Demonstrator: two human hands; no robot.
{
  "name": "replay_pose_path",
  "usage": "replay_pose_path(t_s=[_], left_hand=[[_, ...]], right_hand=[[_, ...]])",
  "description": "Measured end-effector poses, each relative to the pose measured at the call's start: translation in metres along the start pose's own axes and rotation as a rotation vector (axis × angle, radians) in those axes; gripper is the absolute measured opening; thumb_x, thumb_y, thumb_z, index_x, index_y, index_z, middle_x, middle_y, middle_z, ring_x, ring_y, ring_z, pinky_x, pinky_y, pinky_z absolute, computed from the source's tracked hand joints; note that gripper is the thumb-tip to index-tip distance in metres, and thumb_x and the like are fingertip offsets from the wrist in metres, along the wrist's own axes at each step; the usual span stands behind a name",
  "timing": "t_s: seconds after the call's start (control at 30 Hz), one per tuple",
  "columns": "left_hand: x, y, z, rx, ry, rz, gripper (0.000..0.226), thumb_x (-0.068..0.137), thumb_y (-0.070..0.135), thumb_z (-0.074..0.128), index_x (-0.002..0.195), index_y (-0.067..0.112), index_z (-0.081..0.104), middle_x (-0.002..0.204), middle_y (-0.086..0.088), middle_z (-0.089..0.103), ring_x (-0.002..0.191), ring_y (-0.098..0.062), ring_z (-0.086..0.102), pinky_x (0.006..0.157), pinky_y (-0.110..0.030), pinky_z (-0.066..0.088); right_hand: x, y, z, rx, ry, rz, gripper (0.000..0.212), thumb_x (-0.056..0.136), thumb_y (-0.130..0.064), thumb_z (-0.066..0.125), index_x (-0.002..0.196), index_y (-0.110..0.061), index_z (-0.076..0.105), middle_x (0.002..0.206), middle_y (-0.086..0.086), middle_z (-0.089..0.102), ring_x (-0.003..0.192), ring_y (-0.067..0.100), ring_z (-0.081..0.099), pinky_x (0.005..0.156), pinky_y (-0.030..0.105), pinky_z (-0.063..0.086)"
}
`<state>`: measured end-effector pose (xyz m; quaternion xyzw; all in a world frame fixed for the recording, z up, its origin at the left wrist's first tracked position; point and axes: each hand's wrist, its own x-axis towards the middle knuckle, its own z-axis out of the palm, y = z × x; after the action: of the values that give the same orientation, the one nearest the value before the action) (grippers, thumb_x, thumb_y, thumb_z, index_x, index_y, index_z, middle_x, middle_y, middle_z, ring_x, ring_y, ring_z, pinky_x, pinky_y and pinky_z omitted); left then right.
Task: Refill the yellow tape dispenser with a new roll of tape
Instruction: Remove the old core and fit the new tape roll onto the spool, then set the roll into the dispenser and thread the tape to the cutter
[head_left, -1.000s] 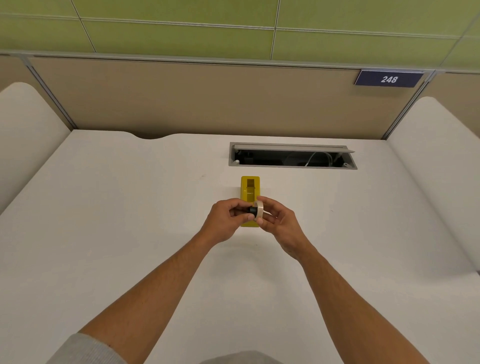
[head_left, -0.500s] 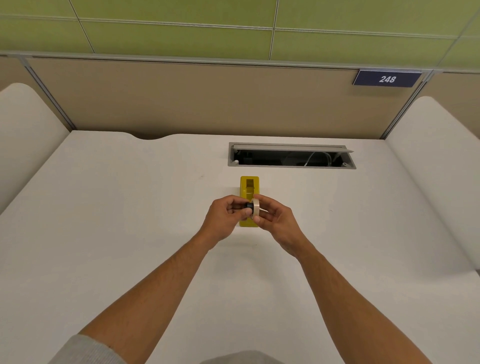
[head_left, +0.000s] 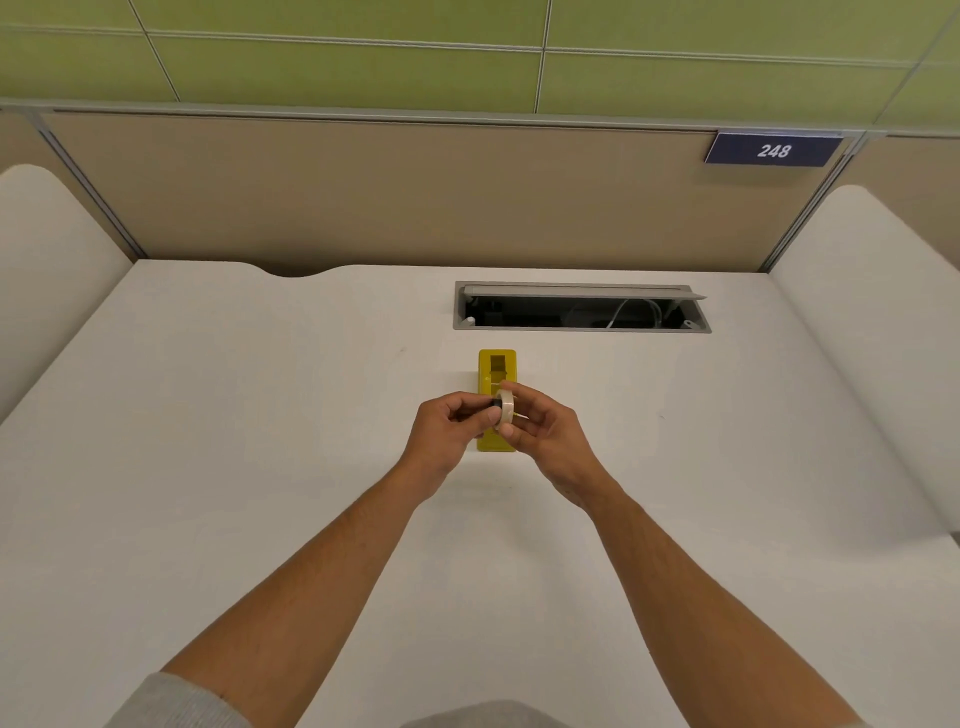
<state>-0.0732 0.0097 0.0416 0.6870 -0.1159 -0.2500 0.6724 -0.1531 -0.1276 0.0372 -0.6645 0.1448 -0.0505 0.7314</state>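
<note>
The yellow tape dispenser (head_left: 497, 370) lies on the white desk (head_left: 260, 441), its open top facing up and its near half hidden behind my hands. Just above it I hold a cream roll of tape (head_left: 506, 408) edge-on. My right hand (head_left: 545, 431) pinches the roll by its rim. My left hand (head_left: 449, 431) grips a small black core (head_left: 496, 404) that sits in the roll's left side. Both hands touch at the roll.
An open cable tray (head_left: 582, 309) with wires is set into the desk behind the dispenser. A beige partition (head_left: 415, 197) with a blue "248" sign (head_left: 773, 150) closes the back. White side panels stand at the far left and right.
The black core has slid further into the roll; less of it shows. Both hands stay over the dispenser, nearly unmoved.
</note>
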Motion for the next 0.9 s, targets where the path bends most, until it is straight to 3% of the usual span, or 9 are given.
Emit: replay_pose_path(t_s=[0.2,0.37,0.47,0.73,0.9], left_hand=[[0.004,-0.011,-0.006,-0.006,-0.062,-0.02,0.026,0.083,0.01,0.069,0.11,0.013,0.07,0.106,-0.008,0.074,0.1,-0.022,0.069,0.086,-0.033,0.056],[0.009,-0.013,-0.006,0.039,-0.078,-0.015,0.028,0.084,0.007,0.068,0.111,0.013,0.069,0.105,-0.005,0.074,0.099,-0.018,0.07,0.086,-0.028,0.056],[0.015,-0.015,-0.005,0.054,-0.076,-0.016,0.028,0.084,0.007,0.068,0.111,0.013,0.07,0.105,-0.006,0.073,0.099,-0.02,0.07,0.087,-0.031,0.056],[0.044,-0.016,-0.006,0.118,-0.063,-0.012,0.027,0.084,0.005,0.067,0.108,0.018,0.07,0.105,-0.002,0.073,0.099,-0.016,0.069,0.094,-0.041,0.054],[0.065,-0.017,-0.006,0.145,-0.056,-0.02,0.028,0.085,0.007,0.067,0.109,0.022,0.07,0.108,-0.001,0.072,0.101,-0.016,0.068,0.096,-0.042,0.053]], right_hand=[[0.003,0.007,-0.002,-0.05,-0.005,0.022,0.057,0.086,0.003,0.066,0.137,-0.017,0.051,0.13,0.006,0.063,0.118,0.019,0.062,0.095,0.038,0.054],[0.006,0.012,-0.006,-0.125,0.019,0.016,0.053,0.084,-0.004,0.07,0.131,-0.024,0.056,0.125,0.003,0.066,0.107,0.023,0.067,0.09,0.039,0.056],[0.011,0.011,-0.008,-0.123,0.029,0.028,0.053,0.084,-0.001,0.07,0.131,-0.02,0.056,0.122,0.005,0.067,0.101,0.023,0.07,0.087,0.036,0.057],[0.039,0.013,-0.016,-0.189,0.045,0.061,0.055,0.081,-0.003,0.073,0.131,-0.021,0.057,0.122,0.005,0.067,0.106,0.019,0.068,0.092,0.045,0.056],[0.062,0.014,-0.021,-0.295,0.06,0.023,0.056,0.079,-0.009,0.077,0.13,-0.02,0.058,0.126,0.001,0.061,0.111,0.016,0.063,0.094,0.041,0.055]])
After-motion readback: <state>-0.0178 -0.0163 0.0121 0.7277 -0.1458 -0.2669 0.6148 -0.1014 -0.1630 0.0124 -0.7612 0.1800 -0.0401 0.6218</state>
